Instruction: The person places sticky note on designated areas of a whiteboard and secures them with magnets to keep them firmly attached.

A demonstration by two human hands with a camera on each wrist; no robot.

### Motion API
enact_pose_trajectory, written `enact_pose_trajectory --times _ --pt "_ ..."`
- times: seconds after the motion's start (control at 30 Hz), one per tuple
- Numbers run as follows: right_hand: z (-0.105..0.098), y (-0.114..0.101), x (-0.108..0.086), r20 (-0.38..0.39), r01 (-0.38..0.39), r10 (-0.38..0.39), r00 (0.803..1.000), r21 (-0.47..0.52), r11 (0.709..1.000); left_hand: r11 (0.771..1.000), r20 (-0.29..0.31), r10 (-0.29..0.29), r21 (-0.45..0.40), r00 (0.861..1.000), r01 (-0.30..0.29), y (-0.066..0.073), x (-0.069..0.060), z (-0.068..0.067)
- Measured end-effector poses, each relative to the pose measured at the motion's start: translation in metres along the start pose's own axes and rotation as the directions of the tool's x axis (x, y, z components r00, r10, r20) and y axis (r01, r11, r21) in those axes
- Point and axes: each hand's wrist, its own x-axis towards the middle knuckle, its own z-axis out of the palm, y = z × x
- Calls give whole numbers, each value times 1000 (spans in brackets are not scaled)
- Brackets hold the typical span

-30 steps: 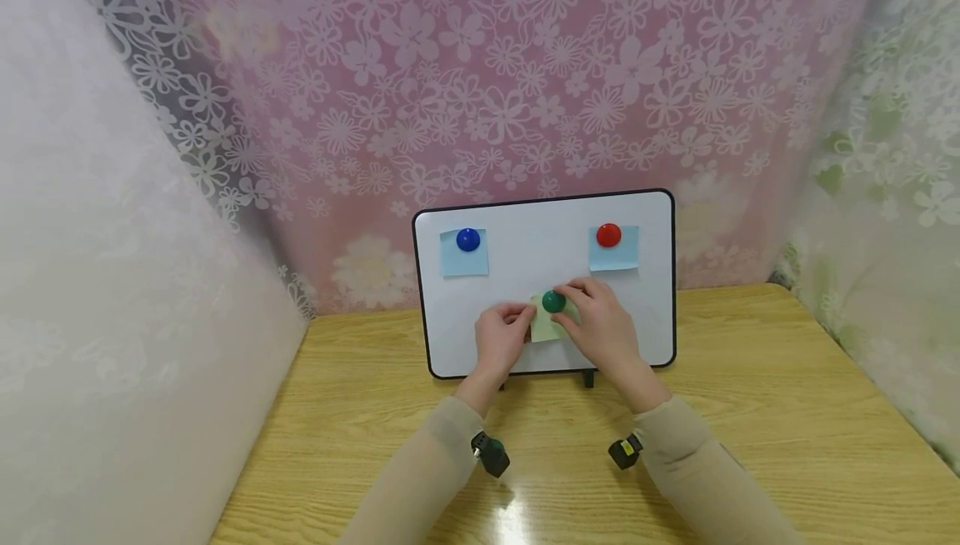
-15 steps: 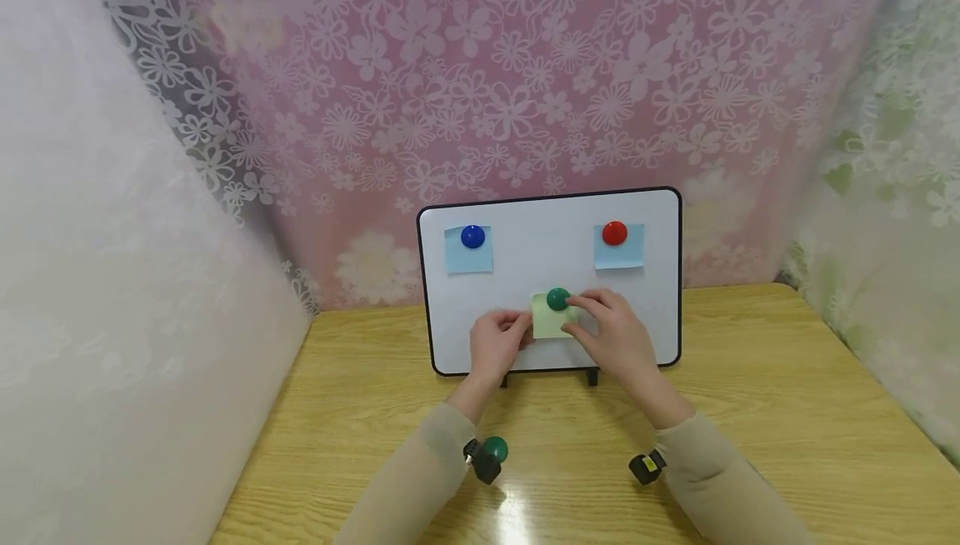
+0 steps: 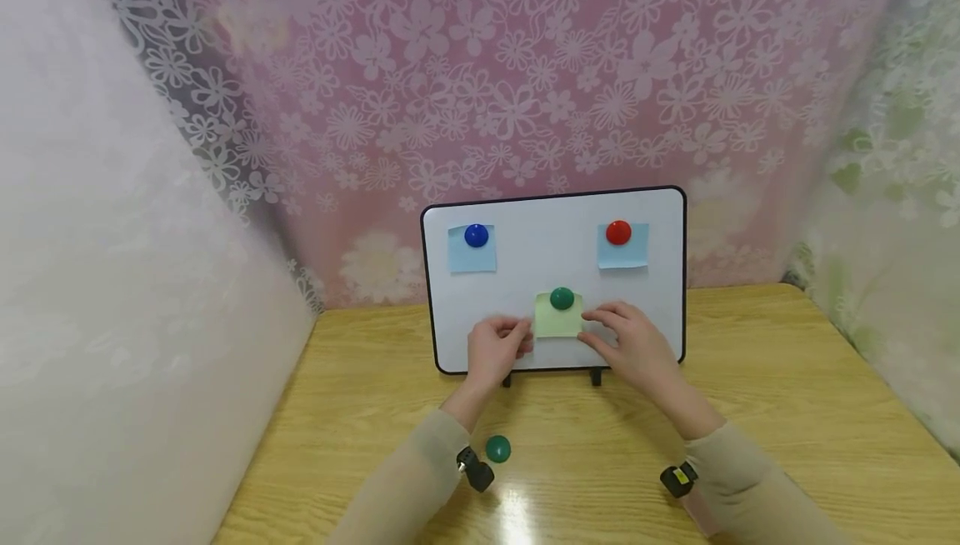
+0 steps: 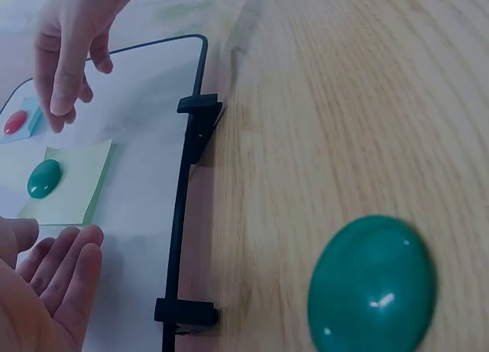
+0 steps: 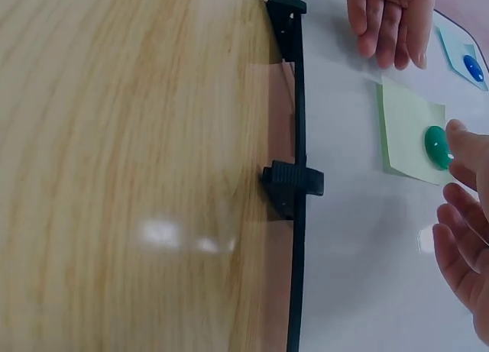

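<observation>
A yellow-green sticky note [image 3: 558, 324] sits low in the middle of the whiteboard [image 3: 543, 237], with a round green magnet [image 3: 562, 298] at its top edge. My left hand [image 3: 495, 351] is just left of the note, its fingers relaxed and holding nothing; the left wrist view shows a gap between them. To the note's right is my right hand [image 3: 633, 345], thumb and fingers apart around nothing, fingertips close to the note's edge. The note's lower edge lifts off the board in the right wrist view. A second green magnet [image 4: 373, 287] lies on the table by my left wrist.
Blue sticky notes hang in the upper corners of the board, the left under a blue magnet [image 3: 476, 235], the right under a red magnet [image 3: 618, 232]. Black stand feet [image 3: 596, 377] hold the board on the wooden table [image 3: 772, 370]. A flowered curtain [image 3: 525, 70] hangs behind.
My right hand has let go of the green magnet and moved right, off the note. The left hand has drawn slightly left from the note's edge. The magnet on the table has come into view.
</observation>
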Motion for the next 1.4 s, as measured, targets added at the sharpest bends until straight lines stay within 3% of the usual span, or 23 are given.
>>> enact_pose_trajectory --times 0.2,0.43,0.63,0.8,1.03,1.17,1.4 --pt "-6 6 -9 116 -32 29 993 21 999 998 61 10 62 998 -13 -4 -8 -5" --pt "-16 14 -23 257 -24 16 966 28 999 989 160 14 145 987 -38 -16 -22 -12" --pt "-28 22 -29 433 -21 -12 901 72 997 976 258 4 210 966 -60 -29 -35 -16" --pt "-38 28 -36 526 -19 -48 849 122 992 955 323 -14 284 946 -83 -34 -48 -20" --pt "-55 38 -47 618 -44 -43 785 125 991 945 413 -11 301 911 -125 -38 -64 -32" --pt "-65 46 -55 647 -54 -51 761 142 988 922 454 14 340 891 -188 -39 -69 -42" --pt "-85 65 -72 714 -86 -83 695 197 977 872 561 61 374 826 -318 -44 -73 -65"
